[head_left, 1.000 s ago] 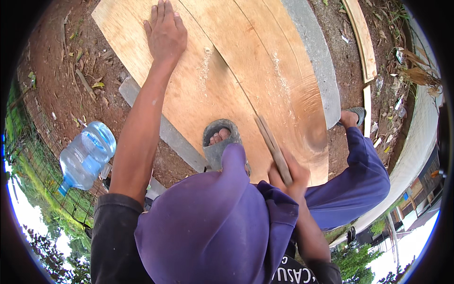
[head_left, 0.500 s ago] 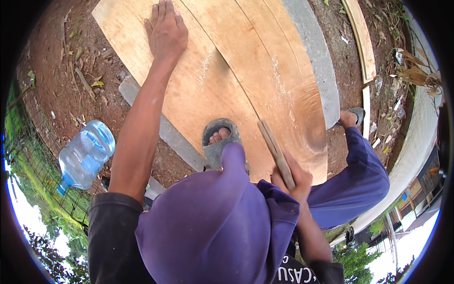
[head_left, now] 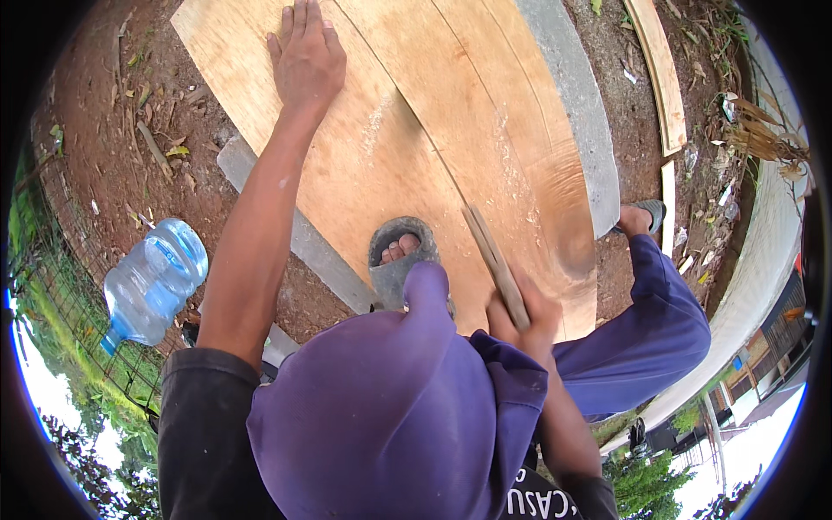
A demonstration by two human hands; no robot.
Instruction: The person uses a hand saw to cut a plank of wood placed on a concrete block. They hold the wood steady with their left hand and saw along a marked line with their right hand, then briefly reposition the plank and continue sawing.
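A plywood sheet lies in front of me, with a long thin slit running down it toward my right hand. My left hand rests flat on the far left part of the sheet, fingers stretched out and holding nothing. Low on the right, my right hand is wrapped round a narrow wooden-handled tool, whose front end meets the near end of the slit. Whatever lies beneath the tool is hidden. My foot in a grey sandal presses on the sheet, left of the tool.
Concrete slabs show under the sheet. A clear blue-tinted water jug lies on the soil at left. Wooden strips lie at far right, beyond my other foot. A wire fence stands at left.
My right hand and the wooden-handled tool have shifted a little to the left and toward the sheet's far side. The left hand stays in place on the plywood.
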